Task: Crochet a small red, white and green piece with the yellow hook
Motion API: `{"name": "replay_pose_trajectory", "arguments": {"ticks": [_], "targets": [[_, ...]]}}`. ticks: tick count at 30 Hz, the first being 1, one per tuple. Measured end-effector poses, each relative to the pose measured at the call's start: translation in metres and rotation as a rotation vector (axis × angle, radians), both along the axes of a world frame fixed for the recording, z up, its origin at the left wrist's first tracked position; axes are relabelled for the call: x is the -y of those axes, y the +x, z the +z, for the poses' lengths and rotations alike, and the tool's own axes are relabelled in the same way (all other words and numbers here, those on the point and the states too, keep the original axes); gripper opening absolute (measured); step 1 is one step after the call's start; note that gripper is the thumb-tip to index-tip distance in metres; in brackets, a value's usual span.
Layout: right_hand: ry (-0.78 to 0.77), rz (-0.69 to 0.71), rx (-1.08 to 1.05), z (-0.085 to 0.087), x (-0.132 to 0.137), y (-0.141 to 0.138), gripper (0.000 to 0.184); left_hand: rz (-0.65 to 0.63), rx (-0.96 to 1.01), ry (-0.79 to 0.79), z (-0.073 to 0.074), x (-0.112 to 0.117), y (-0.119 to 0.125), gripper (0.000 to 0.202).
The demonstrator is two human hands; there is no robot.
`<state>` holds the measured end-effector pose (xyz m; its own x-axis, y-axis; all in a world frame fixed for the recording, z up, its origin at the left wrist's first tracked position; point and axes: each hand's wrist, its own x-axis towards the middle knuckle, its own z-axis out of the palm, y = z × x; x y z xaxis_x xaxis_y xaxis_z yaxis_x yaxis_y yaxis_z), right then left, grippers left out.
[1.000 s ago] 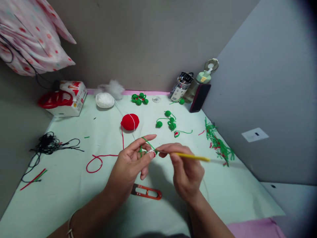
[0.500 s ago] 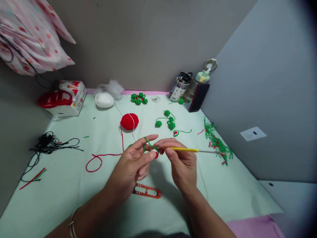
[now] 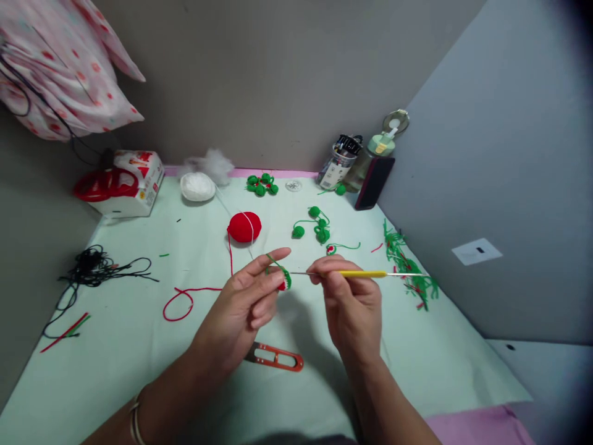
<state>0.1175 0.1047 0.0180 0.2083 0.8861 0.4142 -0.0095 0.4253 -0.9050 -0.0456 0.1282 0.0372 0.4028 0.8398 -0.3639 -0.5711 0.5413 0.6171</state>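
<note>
My left hand point(image 3: 250, 300) pinches a small crochet piece point(image 3: 286, 282), red with a green edge, between thumb and fingers. Green yarn point(image 3: 273, 261) runs from it over the raised index finger. My right hand point(image 3: 352, 303) grips a crochet hook point(image 3: 364, 274) by its yellow handle. The hook's thin metal shaft points left, its tip close to the green edge; whether it sits in a loop I cannot tell. Below my left hand lies an orange thread snipper point(image 3: 280, 358), its blade end partly hidden. Behind the hands is a red yarn ball point(image 3: 244, 227) with a loose tail.
White yarn point(image 3: 197, 187), green crocheted balls point(image 3: 323, 233) and a green cluster point(image 3: 262, 185) lie farther back. Black cord point(image 3: 90, 262) is at left, green yarn scraps point(image 3: 407, 259) at right. A phone point(image 3: 375, 182), bottle point(image 3: 380, 143), pen holder point(image 3: 338, 164) and box point(image 3: 151, 182) stand by the walls.
My right hand has drawn the hook to the right, away from my left hand. The crochet piece has turned, so its green edge shows more. The view has shifted slightly.
</note>
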Motion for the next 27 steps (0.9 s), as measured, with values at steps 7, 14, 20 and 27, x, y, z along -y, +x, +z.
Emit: {"name": "replay_pose_trajectory", "arguments": {"ticks": [7, 14, 20, 27], "targets": [[-0.105, 0.063, -0.08, -0.004, 0.0, -0.002, 0.014, -0.066, -0.158, 0.143, -0.008, 0.007, 0.003, 0.04], [-0.079, 0.042, -0.032, 0.002, 0.005, 0.001, 0.019, -0.037, -0.194, 0.158, -0.007, 0.007, 0.0, 0.036], [0.347, -0.118, 0.718, -0.007, 0.014, -0.006, 0.034, 0.118, -0.267, 0.191, -0.014, 0.012, 0.007, 0.047], [0.133, -0.098, 0.248, -0.004, 0.008, 0.0, 0.028, -0.053, 0.004, -0.03, -0.003, 0.004, 0.003, 0.043]]}}
